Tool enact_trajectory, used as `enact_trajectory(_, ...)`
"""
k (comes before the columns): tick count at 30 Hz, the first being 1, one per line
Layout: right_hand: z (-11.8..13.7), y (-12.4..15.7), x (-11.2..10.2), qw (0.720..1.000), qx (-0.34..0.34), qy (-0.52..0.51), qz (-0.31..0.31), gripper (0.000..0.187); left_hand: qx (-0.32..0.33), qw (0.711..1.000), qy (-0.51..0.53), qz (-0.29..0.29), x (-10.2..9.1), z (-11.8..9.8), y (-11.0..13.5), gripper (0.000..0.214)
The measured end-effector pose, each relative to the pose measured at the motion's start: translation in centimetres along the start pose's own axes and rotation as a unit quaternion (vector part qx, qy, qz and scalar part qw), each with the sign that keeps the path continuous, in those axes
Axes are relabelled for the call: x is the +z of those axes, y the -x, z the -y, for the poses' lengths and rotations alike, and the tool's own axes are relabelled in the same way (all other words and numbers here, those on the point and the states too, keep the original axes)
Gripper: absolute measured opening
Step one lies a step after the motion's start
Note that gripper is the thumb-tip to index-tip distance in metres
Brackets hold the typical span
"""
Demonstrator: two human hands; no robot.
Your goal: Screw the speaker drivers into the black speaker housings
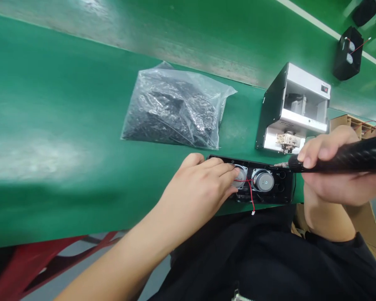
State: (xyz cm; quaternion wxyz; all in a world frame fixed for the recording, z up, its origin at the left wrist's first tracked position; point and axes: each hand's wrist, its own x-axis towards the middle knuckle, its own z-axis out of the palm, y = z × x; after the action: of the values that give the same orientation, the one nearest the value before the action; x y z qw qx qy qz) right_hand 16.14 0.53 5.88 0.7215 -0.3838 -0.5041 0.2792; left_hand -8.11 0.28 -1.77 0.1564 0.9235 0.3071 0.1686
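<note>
A black rectangular speaker housing (282,193) lies on the green bench top (50,104), with two round speaker drivers set in it. My left hand (199,184) rests on its left end, fingertips on the left driver (240,177), partly covering it. The right driver (262,180) shows fully, and a red wire (252,200) runs between the drivers and hangs past the housing's near edge. My right hand (327,167) grips a black electric screwdriver (351,156). Its metal bit (278,165) points left and is at the housing's far edge.
A clear plastic bag of small black parts (172,110) lies on the bench. Behind the housing stands a silver screw feeder (293,108). Two black speaker units (347,54) sit at the far right, near a cardboard tray (352,125). A red frame (28,263) shows below the bench.
</note>
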Motion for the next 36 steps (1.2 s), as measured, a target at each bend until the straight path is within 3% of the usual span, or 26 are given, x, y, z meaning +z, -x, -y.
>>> enact_trajectory(3,0.1,1.2,0.9,0.998,0.026,-0.062,0.010,0.055,-0.002,1.000,-0.003,0.006,0.1,0.0,0.0,0.012)
enact_trajectory(8,-0.8,2.2,0.9,0.985,0.123,-0.070,0.100,0.052,0.000,1.000,-0.010,0.000,0.3,-0.3,0.2,0.014)
enact_trajectory(16,-3.5,2.9,1.4,0.994,0.051,-0.050,0.087,0.066,-0.003,1.000,-0.001,0.016,0.1,-0.2,0.1,0.019)
enact_trajectory(22,-4.7,2.9,0.7,0.986,0.032,-0.071,0.149,0.067,-0.007,1.000,0.008,0.018,0.1,-0.1,0.2,0.018)
enact_trajectory(27,-5.7,2.9,0.4,0.985,0.019,-0.067,0.161,0.070,-0.002,1.000,0.004,0.019,0.1,0.0,0.1,0.019)
enact_trajectory(36,-4.7,3.3,0.7,0.981,0.109,-0.015,0.159,0.069,-0.004,1.000,0.001,0.024,0.2,0.0,0.2,0.020)
